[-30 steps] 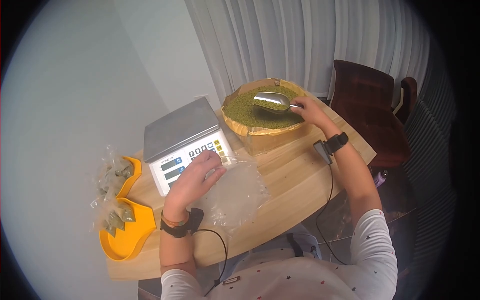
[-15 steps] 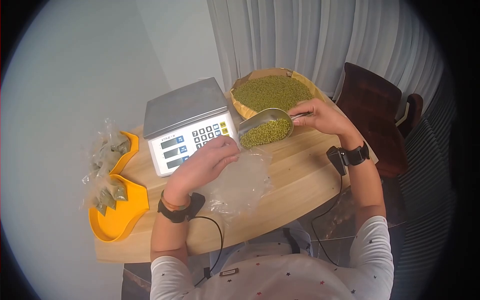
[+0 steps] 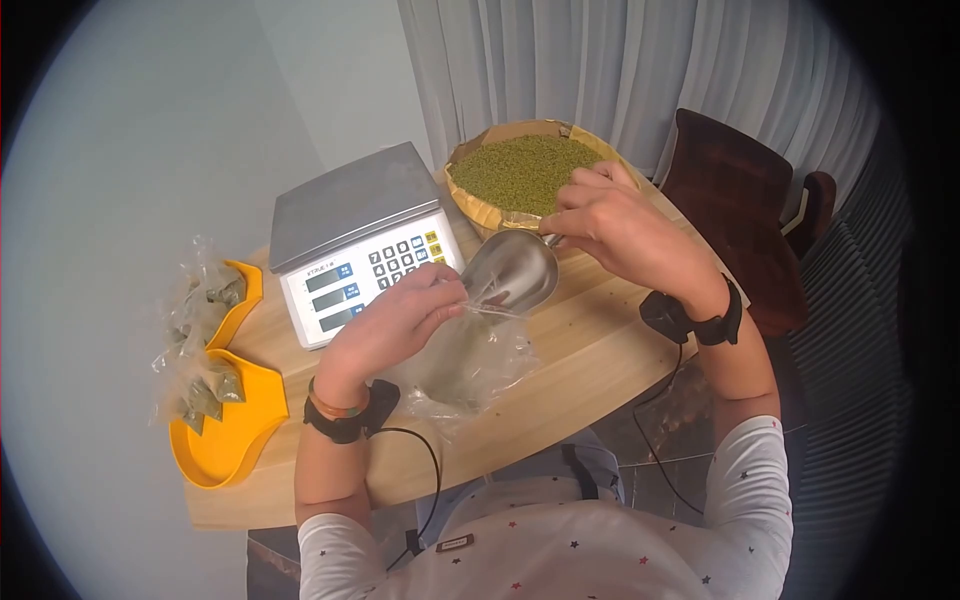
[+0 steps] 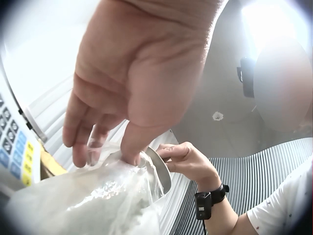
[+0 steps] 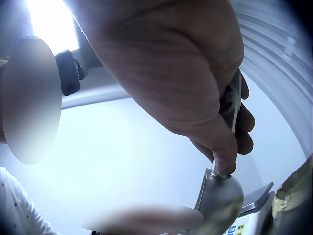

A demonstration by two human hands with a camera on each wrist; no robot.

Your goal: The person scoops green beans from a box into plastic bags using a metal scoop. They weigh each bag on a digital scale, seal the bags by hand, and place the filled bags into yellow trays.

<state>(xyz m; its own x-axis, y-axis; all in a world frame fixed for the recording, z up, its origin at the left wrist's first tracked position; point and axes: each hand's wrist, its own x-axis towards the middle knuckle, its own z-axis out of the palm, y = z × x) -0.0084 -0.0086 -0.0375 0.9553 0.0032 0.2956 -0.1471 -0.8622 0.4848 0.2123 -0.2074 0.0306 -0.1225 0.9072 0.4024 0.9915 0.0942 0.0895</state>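
My left hand (image 3: 400,315) pinches the rim of a clear plastic bag (image 3: 495,370) above the table's near half. In my right hand (image 3: 625,230) is the handle of a metal scoop (image 3: 520,270), tipped steeply with its front end in the bag's mouth. Greenish contents show through the film. From the left wrist, thumb and fingers grip the bag (image 4: 83,205) and the scoop's edge (image 4: 167,178) shows at the opening. The right wrist view has fingers wrapped about the handle, the scoop (image 5: 222,203) pointing down. Behind it stands a box of mung beans (image 3: 525,175).
A white scale (image 3: 325,300) with a grey platform (image 3: 355,200) stands left of the box. Two yellow trays (image 3: 262,395) with small filled bags (image 3: 205,390) lie at the left. A dark red chair (image 3: 735,190) is beyond the wooden table (image 3: 440,460) at right.
The right hand has brought the scoop of mung beans from over the box toward the left hand and tipped it into the bag. Greenish contents now show in the bag.
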